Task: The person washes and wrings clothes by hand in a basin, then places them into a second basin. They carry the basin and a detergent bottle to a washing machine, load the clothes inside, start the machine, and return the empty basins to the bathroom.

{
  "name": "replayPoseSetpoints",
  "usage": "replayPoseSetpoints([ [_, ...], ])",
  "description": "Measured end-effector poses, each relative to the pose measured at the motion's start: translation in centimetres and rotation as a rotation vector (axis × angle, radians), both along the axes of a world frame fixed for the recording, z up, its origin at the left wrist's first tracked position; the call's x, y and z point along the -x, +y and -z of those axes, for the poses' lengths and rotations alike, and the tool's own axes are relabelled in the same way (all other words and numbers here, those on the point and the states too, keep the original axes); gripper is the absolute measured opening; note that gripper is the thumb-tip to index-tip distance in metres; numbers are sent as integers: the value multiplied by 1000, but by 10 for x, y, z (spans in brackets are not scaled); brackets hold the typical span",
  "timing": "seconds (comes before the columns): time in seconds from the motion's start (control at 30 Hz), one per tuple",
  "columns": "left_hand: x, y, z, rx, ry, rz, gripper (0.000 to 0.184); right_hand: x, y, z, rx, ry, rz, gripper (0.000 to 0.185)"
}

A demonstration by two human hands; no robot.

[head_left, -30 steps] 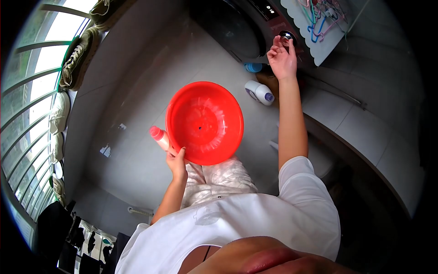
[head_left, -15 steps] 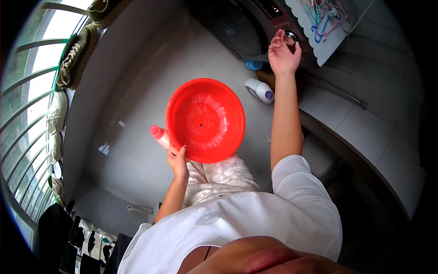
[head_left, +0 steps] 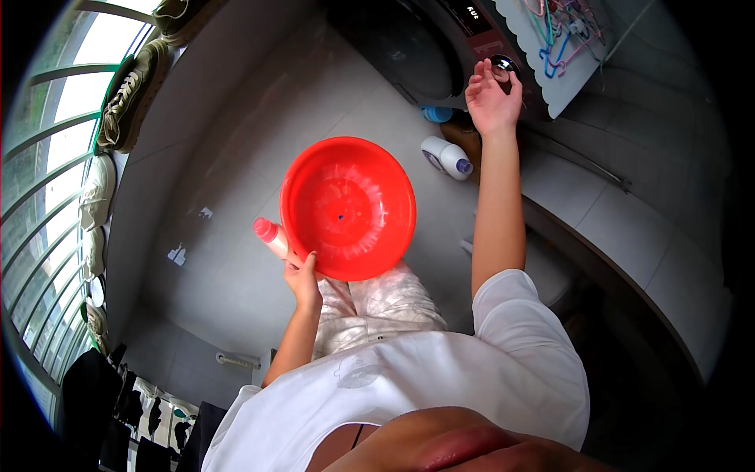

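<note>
My left hand (head_left: 303,282) pinches the round red plastic basin (head_left: 348,181), probably light and stiff, by its rim, while my right hand (head_left: 494,102) is spread at the round silver knob (head_left: 504,64).

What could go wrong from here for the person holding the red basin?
The left hand seems to hold both the red basin and the pink bottle, so either might slip from that shared grip.

The right hand is at the machine's shiny dial; a careless twist could perhaps pick the wrong setting.

The white bottle near the machine might get knocked if the person steps forward.
</note>
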State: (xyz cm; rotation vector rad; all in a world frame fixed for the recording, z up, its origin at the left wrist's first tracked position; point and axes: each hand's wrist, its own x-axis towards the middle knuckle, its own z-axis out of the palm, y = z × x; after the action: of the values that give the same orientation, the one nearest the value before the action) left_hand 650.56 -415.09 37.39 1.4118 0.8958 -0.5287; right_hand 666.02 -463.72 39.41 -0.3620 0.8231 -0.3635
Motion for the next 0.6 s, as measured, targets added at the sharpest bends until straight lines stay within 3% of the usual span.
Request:
replayPoseSetpoints([
  [0.07, -1, 0, 1, -6, -3, -8, 35, -1, 0, 4, 9, -58, -27, 48],
  [0.23, -1, 3, 2, 12, 9, 3, 34, -10, 11, 1, 215, 264, 127, 39],
  [0.33, -1, 2, 1, 17, 4, -3, 35, -11, 4, 9, 251, 326, 99, 32],
  [0.6, -1, 4, 3, 16, 10, 1, 36, -9, 11, -2, 182, 219, 86, 26],
])
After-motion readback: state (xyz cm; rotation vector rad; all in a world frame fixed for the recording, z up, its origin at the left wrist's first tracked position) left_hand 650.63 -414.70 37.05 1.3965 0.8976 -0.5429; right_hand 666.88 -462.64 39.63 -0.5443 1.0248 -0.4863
